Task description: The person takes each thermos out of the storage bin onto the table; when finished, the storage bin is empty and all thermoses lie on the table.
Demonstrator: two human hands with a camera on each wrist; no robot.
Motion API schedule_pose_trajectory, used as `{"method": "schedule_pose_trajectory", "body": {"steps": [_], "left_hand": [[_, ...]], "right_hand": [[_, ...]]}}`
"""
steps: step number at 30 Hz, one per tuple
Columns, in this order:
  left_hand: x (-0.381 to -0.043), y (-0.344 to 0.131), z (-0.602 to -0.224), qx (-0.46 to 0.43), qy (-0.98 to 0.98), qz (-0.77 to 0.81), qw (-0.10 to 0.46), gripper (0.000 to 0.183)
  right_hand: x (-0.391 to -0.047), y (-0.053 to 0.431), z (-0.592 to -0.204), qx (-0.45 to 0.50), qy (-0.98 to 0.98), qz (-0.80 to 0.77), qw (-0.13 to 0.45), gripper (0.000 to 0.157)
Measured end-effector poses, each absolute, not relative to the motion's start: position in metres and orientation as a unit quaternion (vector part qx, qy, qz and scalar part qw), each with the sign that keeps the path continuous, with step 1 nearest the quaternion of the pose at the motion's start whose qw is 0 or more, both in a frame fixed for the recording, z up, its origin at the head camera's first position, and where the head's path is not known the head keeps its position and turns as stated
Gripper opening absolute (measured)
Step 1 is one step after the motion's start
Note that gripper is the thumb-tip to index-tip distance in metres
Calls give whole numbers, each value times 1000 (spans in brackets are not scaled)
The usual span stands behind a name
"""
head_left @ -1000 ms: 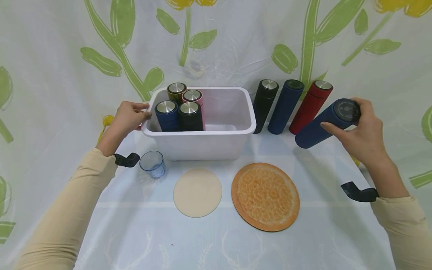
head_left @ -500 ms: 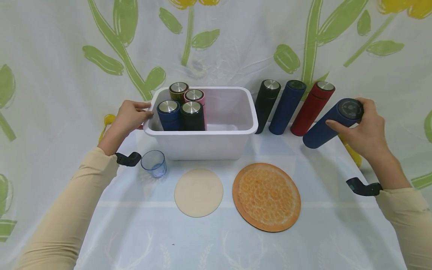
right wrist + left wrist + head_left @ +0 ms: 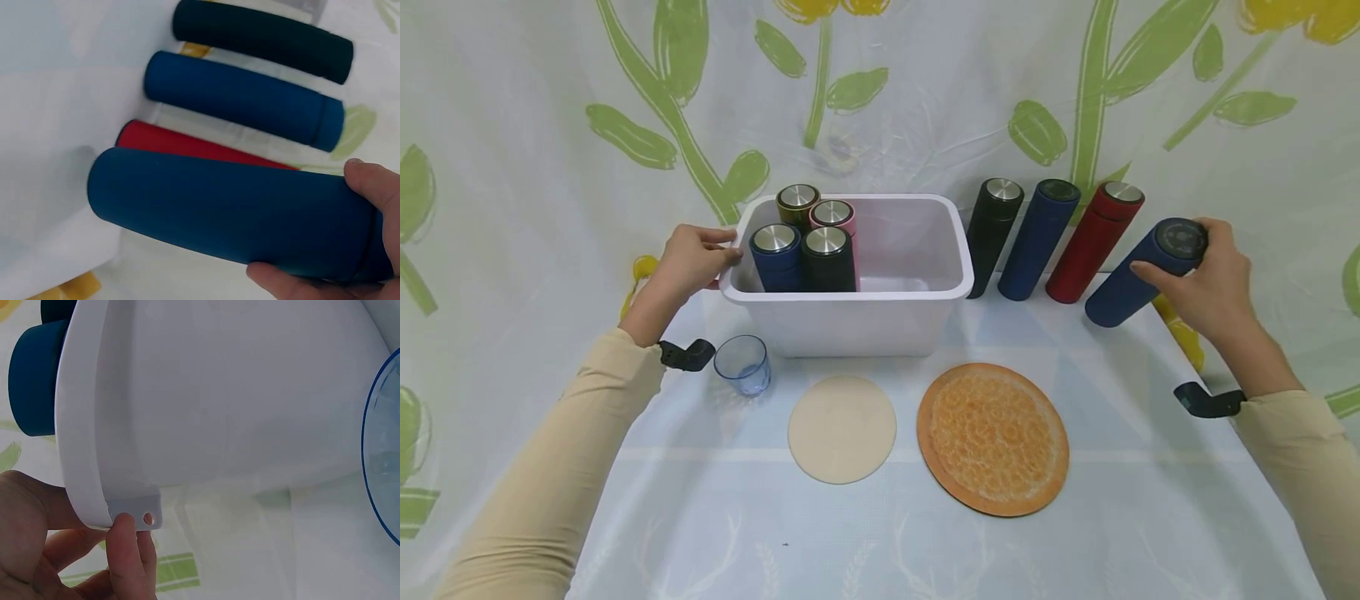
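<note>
My right hand (image 3: 1210,287) grips a blue thermos flask (image 3: 1138,279) near its dark lid, thumb on one side and fingers on the other. In the head view the flask leans, its base low over the table beside a red flask (image 3: 1093,242); I cannot tell whether it touches down. The right wrist view shows this blue flask (image 3: 231,212) partly covering the red one. At the left end of a white plastic tub (image 3: 850,321), my left hand (image 3: 692,258) pinches the rim, with the thumb at a small tab (image 3: 134,512) with a hole in the left wrist view.
Several flasks stand in the tub's left side, among them a blue one (image 3: 775,258) and a black one (image 3: 827,258). Right of the tub stand a black flask (image 3: 992,237) and another blue flask (image 3: 1037,242). Nearer lie a glass (image 3: 742,367), a cream disc (image 3: 841,429) and a brown round mat (image 3: 992,437).
My right hand has shifted the blue flask rightward, away from the red one, and its tilt is a little steeper. The left hand keeps its hold on the tub.
</note>
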State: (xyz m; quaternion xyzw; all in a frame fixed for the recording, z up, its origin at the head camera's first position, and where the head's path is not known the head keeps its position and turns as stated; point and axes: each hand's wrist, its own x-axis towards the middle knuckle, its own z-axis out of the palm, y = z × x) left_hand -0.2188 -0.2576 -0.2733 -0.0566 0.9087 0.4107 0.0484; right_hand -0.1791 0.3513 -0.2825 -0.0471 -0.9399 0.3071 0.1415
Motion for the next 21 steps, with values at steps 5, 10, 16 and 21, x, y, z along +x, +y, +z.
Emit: {"method": "schedule_pose_trajectory", "body": {"steps": [5, 10, 16, 21], "left_hand": [[-219, -257, -274, -61, 909, 408, 50, 52], [-219, -258, -274, -58, 909, 409, 51, 52], [-219, -258, -274, -56, 910, 408, 50, 51], [-219, -257, -273, -59, 909, 409, 46, 50]], "right_hand": [[-190, 357, -287, -48, -939, 309, 142, 86], [-199, 362, -292, -51, -938, 314, 138, 88], [-208, 364, -296, -60, -940, 310, 129, 88], [-213, 367, -297, -65, -940, 309, 128, 89]]}}
